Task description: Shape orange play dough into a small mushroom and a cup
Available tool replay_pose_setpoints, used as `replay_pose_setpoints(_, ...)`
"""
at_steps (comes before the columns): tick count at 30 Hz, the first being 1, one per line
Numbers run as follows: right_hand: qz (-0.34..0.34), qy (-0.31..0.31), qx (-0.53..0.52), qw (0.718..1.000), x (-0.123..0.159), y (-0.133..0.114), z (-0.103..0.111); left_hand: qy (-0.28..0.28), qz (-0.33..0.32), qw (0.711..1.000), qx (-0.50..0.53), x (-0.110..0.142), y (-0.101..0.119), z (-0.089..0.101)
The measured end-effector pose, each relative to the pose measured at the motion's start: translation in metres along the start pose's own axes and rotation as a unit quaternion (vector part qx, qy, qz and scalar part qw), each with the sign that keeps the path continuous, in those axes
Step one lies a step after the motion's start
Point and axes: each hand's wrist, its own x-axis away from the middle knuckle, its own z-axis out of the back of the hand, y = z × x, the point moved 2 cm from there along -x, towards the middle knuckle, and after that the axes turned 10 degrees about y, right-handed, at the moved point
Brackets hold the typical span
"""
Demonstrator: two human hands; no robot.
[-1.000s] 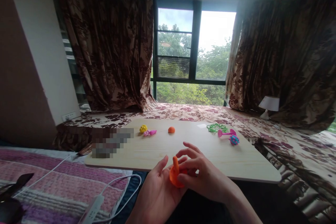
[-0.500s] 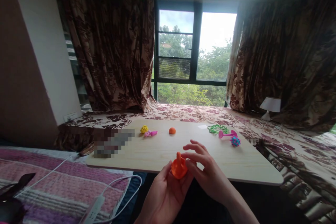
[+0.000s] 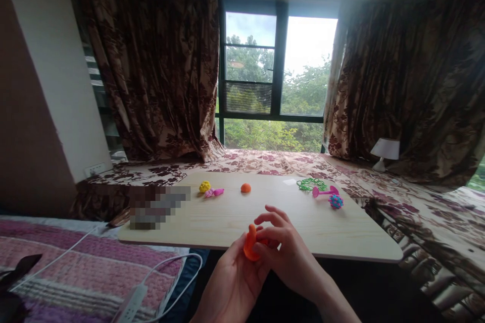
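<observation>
A glossy orange piece (image 3: 251, 243), rounded below with a curved stalk standing up, is between my hands just over the table's near edge. What it is made of I cannot tell. My left hand (image 3: 235, 276) cups it from below, thumb along its left side. The thumb and forefinger of my right hand (image 3: 286, 242) pinch its right side, while the other fingers are lifted and bent. Those fingers cover part of the piece. Beyond my hands, a smaller orange dome (image 3: 245, 188) sits on the pale wooden table (image 3: 212, 217).
At the table's back left lie a yellow knobbly ball (image 3: 204, 186) and a pink twisted piece (image 3: 214, 193). To the right are green strings (image 3: 311, 184), a pink spool-shaped toy (image 3: 325, 191) and a spiky blue-pink ball (image 3: 336, 201). A power strip (image 3: 132, 304) rests on the bed.
The orange piece has turned in my hands, and its stalk now leans and curves. My right fingers have closed in on it. The whole view has shifted slightly.
</observation>
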Motion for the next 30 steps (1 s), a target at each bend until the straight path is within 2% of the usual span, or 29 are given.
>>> replay_pose_setpoints(8, -0.006, 0.016, -0.024, 1.0, -0.004, -0.001, 0.005, 0.042, 0.011, 0.997, -0.065, -0.011, -0.003, 0.013)
replay_pose_setpoints(14, -0.013, 0.033, -0.042, 0.999, -0.005, 0.001, 0.004, 0.06, 0.035, 0.982, -0.173, -0.003, -0.003, 0.01)
replay_pose_setpoints(16, -0.015, 0.019, -0.063, 0.998, -0.004, 0.0, 0.005, 0.068, 0.047, 0.976, -0.202, 0.001, -0.003, 0.006)
replay_pose_setpoints(20, -0.017, -0.032, -0.108, 0.993, -0.003, -0.005, 0.007, 0.055, 0.052, 0.966, -0.249, 0.007, -0.005, 0.002)
replay_pose_setpoints(25, -0.018, -0.065, -0.161, 0.985, -0.002, -0.01, 0.009, 0.024, 0.017, 0.957, -0.29, 0.012, -0.01, 0.001)
replay_pose_setpoints(30, -0.022, -0.071, -0.203, 0.976, -0.001, -0.011, 0.008, -0.011, 0.065, 0.95, -0.304, 0.019, -0.013, -0.003)
